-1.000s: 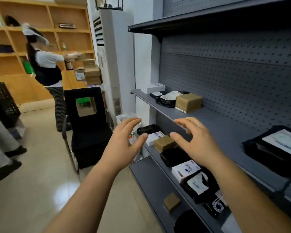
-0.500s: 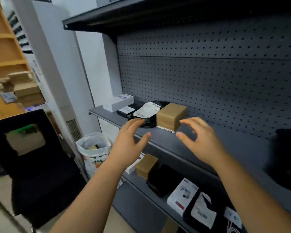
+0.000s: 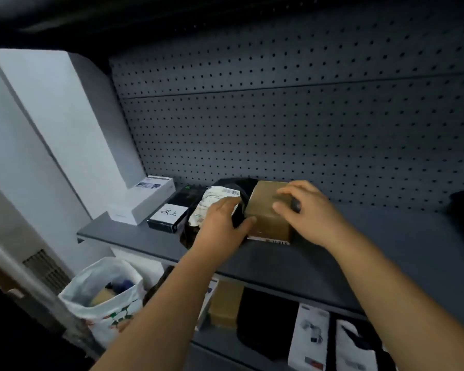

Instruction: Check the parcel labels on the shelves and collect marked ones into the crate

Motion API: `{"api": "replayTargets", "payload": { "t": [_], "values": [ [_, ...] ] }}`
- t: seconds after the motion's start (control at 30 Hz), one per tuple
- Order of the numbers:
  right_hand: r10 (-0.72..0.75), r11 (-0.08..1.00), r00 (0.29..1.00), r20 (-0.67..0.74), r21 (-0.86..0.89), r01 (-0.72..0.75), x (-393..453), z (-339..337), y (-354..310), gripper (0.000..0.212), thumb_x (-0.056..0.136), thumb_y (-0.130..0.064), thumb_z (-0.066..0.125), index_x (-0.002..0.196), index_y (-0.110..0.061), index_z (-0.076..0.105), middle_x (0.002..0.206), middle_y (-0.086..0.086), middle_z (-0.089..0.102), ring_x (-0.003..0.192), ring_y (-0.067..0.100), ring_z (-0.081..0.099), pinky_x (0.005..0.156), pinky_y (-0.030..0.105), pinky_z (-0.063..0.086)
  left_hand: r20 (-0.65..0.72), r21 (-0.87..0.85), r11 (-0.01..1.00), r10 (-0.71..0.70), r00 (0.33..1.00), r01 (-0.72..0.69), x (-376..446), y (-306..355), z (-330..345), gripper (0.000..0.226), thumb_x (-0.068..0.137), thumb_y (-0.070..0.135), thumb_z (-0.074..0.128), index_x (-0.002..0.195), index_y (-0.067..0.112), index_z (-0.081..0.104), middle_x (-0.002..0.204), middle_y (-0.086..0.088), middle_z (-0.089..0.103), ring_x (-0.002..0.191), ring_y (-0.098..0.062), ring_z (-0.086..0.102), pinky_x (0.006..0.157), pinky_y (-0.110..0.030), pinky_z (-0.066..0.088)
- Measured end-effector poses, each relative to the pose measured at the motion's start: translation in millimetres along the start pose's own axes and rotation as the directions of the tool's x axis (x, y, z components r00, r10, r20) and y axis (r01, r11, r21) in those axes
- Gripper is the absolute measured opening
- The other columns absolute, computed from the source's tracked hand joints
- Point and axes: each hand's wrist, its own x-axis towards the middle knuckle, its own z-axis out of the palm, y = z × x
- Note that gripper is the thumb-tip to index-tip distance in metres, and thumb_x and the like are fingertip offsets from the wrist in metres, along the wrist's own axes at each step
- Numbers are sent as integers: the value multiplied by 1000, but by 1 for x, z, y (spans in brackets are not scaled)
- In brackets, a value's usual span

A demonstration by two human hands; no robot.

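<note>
A brown cardboard box (image 3: 269, 210) is seen standing on a grey metal shelf (image 3: 300, 266), in front of a grey pegboard back panel (image 3: 306, 124). The box is held from both sides. The left hand (image 3: 220, 223) is curled against its left face, with the thumb pressed to the front left edge. The right hand (image 3: 306, 212) is laid over the top and right side, fingers bent around the upper edge. A strip of white label with a barcode (image 3: 272, 240) is visible along the bottom front edge of the box.

Just left of the box, a black plastic mailing bag (image 3: 236, 191) with a crumpled white label is partly covered by the left hand. Further left lie a small black box with a handwritten white label (image 3: 169, 218) and a long white box (image 3: 145, 200). More parcels are seen on the lower shelf (image 3: 273, 319). A white plastic bag (image 3: 105, 298) stands on the floor at lower left.
</note>
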Motion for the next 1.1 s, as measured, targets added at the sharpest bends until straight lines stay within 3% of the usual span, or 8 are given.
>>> {"api": "replayTargets", "payload": {
  "t": [0.17, 0.33, 0.5, 0.63, 0.77, 0.97, 1.03, 1.1],
  "values": [
    [98, 995, 979, -176, 15, -97, 1, 32, -4, 23, 98, -27, 55, 115, -18, 69, 117, -12, 54, 119, 13, 47, 99, 20, 33, 78, -174, 981, 100, 992, -85, 31, -13, 15, 44, 85, 33, 72, 123, 15, 62, 114, 3, 62, 108, -12, 52, 85, -12, 34],
    [335, 932, 863, -379, 270, -243, -12, 34, -8, 13, 96, -21, 59, 99, -23, 71, 109, -9, 63, 103, 4, 55, 80, -1, 34, 24, -376, 894, 273, 962, -245, 43, -9, 24, 48, 80, 22, 76, 127, 17, 62, 127, 9, 58, 121, -8, 47, 102, -12, 29],
    [659, 711, 714, -237, 506, -488, -34, 31, -6, 34, 95, -59, 45, 90, -32, 66, 101, -12, 67, 102, 11, 61, 90, 28, 45, 103, -477, 767, 534, 839, -429, 46, 1, 30, 55, 83, 19, 74, 134, 26, 55, 137, 20, 46, 131, 1, 33, 112, -13, 21],
    [656, 714, 701, -279, 531, -456, -37, 37, -5, 39, 85, -69, 51, 97, -35, 66, 108, -13, 68, 107, 10, 62, 102, 39, 48, 95, -562, 754, 466, 879, -340, 42, -7, 39, 67, 83, 19, 75, 142, 28, 45, 154, 15, 27, 141, 2, 24, 117, -17, 19],
    [626, 723, 718, -305, 572, -387, -20, 36, -12, 28, 89, -51, 62, 111, -35, 62, 112, -11, 66, 109, 11, 61, 101, 39, 49, 59, -620, 736, 390, 919, -272, 44, -19, 34, 80, 80, 17, 78, 144, 38, 34, 156, 21, 16, 141, 4, 23, 113, -25, 32],
    [574, 734, 784, -235, 573, -365, -7, 35, -13, 31, 91, -40, 65, 121, -34, 58, 110, -16, 62, 100, 0, 59, 87, 22, 46, 273, -697, 716, 219, 937, 35, 46, -20, 23, 74, 82, 12, 76, 144, 26, 39, 130, 15, 54, 115, 2, 54, 90, -13, 48],
    [582, 675, 794, -177, 649, -351, -7, 31, -8, 27, 94, -33, 63, 121, -32, 59, 113, -11, 65, 100, 5, 62, 91, 29, 49, 220, -637, 770, 219, 951, -30, 43, -14, 22, 55, 82, 15, 75, 132, 27, 54, 123, 14, 59, 115, -1, 56, 88, -8, 44],
    [615, 502, 787, -55, 797, -336, -9, 28, -2, 23, 98, -17, 57, 118, -27, 61, 113, -2, 68, 97, 13, 66, 88, 35, 55, 126, -575, 807, 252, 959, -136, 41, -3, 21, 48, 82, 18, 76, 126, 25, 59, 127, 15, 56, 120, 1, 50, 99, -10, 38]
  ]
}}
